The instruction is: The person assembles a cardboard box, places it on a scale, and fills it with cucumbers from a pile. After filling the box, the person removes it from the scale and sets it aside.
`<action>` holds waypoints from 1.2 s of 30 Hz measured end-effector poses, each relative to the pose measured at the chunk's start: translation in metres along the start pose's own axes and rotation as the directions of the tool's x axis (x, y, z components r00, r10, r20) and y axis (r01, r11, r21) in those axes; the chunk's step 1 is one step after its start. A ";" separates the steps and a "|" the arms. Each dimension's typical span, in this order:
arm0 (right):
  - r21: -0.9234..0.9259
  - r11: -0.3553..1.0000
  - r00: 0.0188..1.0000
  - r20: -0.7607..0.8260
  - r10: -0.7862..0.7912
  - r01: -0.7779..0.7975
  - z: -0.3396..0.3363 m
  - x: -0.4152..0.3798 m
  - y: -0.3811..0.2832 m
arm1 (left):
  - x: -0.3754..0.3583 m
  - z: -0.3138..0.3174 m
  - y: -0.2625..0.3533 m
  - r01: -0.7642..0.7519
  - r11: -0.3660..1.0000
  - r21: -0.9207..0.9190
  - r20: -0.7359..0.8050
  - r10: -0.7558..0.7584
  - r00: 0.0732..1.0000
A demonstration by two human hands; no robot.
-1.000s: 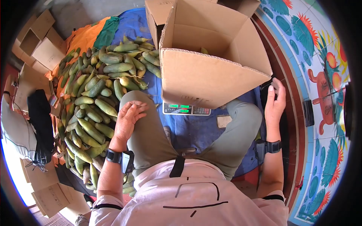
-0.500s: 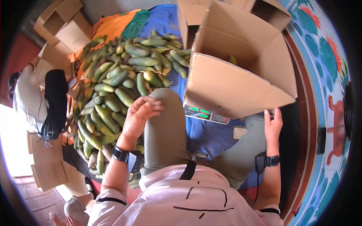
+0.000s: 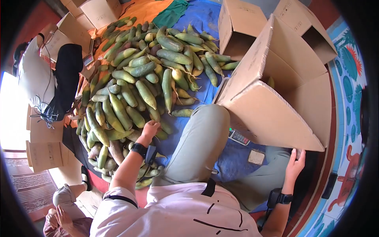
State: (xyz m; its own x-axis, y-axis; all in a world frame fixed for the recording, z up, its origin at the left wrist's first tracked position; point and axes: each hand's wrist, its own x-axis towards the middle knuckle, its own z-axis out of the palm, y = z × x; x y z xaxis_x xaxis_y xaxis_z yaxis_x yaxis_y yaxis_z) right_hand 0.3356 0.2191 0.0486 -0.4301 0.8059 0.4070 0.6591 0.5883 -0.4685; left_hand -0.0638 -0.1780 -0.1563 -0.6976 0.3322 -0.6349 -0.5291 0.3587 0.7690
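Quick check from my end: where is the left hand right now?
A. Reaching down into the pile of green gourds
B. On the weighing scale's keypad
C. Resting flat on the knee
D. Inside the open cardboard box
A. The left hand is down at the near edge of the pile of green gourds, off the knee and away from the open cardboard box and the weighing scale.

Green digits on scale [image 3: 239, 137] — too small to read, nothing else legible

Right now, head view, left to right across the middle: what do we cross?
Seated person → vegetable pile → left hand → knee → scale → big box → right hand → tiled wall.
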 end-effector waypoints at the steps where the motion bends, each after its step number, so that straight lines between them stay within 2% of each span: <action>1: -0.021 0.999 0.999 0.027 0.035 -0.034 -0.001 0.000 0.002 | 0.002 0.008 -0.003 0.011 0.996 0.083 -0.002 -0.011 1.000; 3: -0.022 0.999 0.999 0.028 0.028 -0.027 0.000 0.000 0.002 | 0.022 0.011 -0.023 0.022 0.961 0.277 -0.008 -0.020 1.000; 4: -0.020 0.999 0.999 0.022 0.028 -0.027 0.001 0.001 0.002 | 0.032 0.013 -0.031 0.027 0.963 0.268 -0.011 -0.025 1.000; 6: -0.038 0.999 0.999 0.032 0.030 -0.029 0.000 0.001 0.002 | 0.048 0.024 -0.037 -0.227 0.779 0.584 0.121 0.193 0.974; 7: -0.043 0.998 0.998 0.042 0.040 -0.038 -0.001 0.000 0.004 | 0.055 0.033 -0.035 -0.122 0.748 0.652 0.109 0.066 0.992; 8: -0.049 0.998 0.997 0.052 0.049 -0.047 -0.002 -0.001 0.004 | 0.058 0.043 -0.035 -0.120 0.753 0.647 0.110 0.063 0.992; 10: -0.033 0.997 0.996 0.060 0.072 -0.071 -0.003 -0.002 0.003 | 0.057 0.062 -0.028 -0.307 0.387 0.870 0.209 0.275 0.939; 11: -0.012 0.995 0.993 0.067 0.099 -0.098 -0.003 -0.002 0.002 | 0.070 0.068 -0.027 -0.289 0.294 0.911 0.257 0.143 0.956; 12: 0.006 0.992 0.989 0.074 0.125 -0.125 -0.004 -0.003 0.001 | 0.072 0.074 -0.024 -0.290 0.305 0.907 0.259 0.139 0.956; 15: -0.002 0.998 0.994 0.081 0.068 -0.068 -0.007 -0.004 -0.002 | 0.082 0.089 -0.017 -0.416 0.158 0.895 0.373 0.245 0.895; 16: -0.010 0.998 0.995 0.080 0.058 -0.057 -0.008 -0.005 -0.001 | 0.089 0.092 -0.020 -0.420 0.169 0.892 0.374 0.249 0.894; 18: -0.049 0.996 0.988 0.131 0.084 -0.078 -0.012 -0.007 0.002 | 0.098 0.099 -0.020 -0.378 0.285 0.881 0.324 0.219 0.921; 19: -0.080 0.990 0.982 0.140 0.129 -0.118 -0.013 -0.007 0.003 | 0.102 0.102 -0.017 -0.328 0.228 0.917 0.297 0.159 0.941; 20: -0.085 0.990 0.983 0.138 0.122 -0.111 -0.015 -0.006 0.003 | 0.109 0.104 -0.025 -0.297 0.220 0.929 0.263 0.171 0.950; 22: -0.124 0.988 0.978 0.172 0.118 -0.097 -0.015 -0.005 0.001 | 0.114 0.105 -0.039 -0.317 0.061 0.946 0.287 0.290 0.913; 23: -0.123 0.988 0.978 0.174 0.117 -0.096 -0.013 -0.005 -0.001 | 0.118 0.109 -0.044 -0.315 0.062 0.947 0.285 0.289 0.914; 25: -0.041 0.988 0.982 0.109 0.152 -0.149 -0.007 -0.006 -0.003 | 0.112 0.118 -0.031 -0.173 0.059 0.983 0.161 0.169 0.972; 26: -0.036 0.988 0.981 0.112 0.156 -0.153 -0.007 -0.005 -0.004 | 0.117 0.120 -0.048 -0.193 -0.030 0.981 0.195 0.238 0.951; 29: -0.138 0.986 0.985 0.135 0.107 -0.089 -0.009 -0.004 -0.002 | 0.108 0.120 -0.063 -0.269 -0.050 0.962 0.274 0.171 0.946; 31: -0.247 0.969 0.986 0.158 0.049 -0.008 -0.011 -0.005 0.004 | 0.107 0.122 -0.070 -0.078 0.283 0.956 0.039 0.141 0.989; 32: -0.247 0.969 0.986 0.156 0.054 -0.014 -0.012 -0.006 0.006 | 0.111 0.122 -0.071 -0.080 0.278 0.957 0.042 0.140 0.989; 34: -0.245 0.967 0.985 0.173 -0.024 0.067 -0.011 -0.003 0.001 | 0.116 0.119 -0.073 -0.024 0.445 0.895 0.013 0.027 1.000; 36: -0.218 0.974 0.988 0.152 -0.033 0.066 -0.008 -0.002 -0.005 | 0.118 0.114 -0.069 -0.057 0.474 0.878 0.048 0.032 0.998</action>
State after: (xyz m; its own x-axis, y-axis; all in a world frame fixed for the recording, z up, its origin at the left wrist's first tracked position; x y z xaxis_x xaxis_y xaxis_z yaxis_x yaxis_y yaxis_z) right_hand 0.3384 0.2143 0.0568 -0.5402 0.7871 0.2978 0.7480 0.6113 -0.2585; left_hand -0.0541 -0.0645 -0.2928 -0.6899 0.3848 -0.6132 0.2134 0.9175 0.3357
